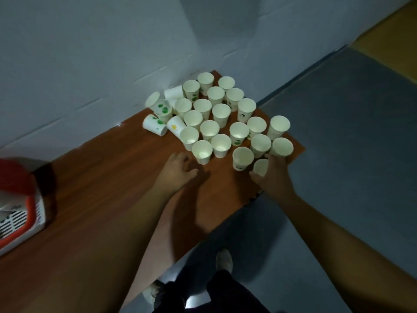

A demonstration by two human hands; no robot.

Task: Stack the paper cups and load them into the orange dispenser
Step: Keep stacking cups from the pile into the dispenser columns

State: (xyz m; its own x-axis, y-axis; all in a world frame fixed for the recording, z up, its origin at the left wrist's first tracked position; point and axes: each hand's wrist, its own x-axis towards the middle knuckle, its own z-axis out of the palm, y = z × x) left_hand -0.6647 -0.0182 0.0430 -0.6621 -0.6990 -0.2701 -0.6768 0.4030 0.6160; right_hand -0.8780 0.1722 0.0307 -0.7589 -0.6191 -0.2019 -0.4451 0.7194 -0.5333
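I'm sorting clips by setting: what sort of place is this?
Likely a plain indoor room, perhaps an office corner: a wooden table against a bare pale wall, grey floor, loose paper cups.

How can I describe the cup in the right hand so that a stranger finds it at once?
Start at the brown wooden table, where white paper cups stand in a cluster. Go to the cluster's nearest right corner, by the table edge. That white paper cup alone is gripped by the fingers of the right hand.

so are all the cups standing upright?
No, a few paper cups at the cluster's far left lie tipped on their sides on the table.
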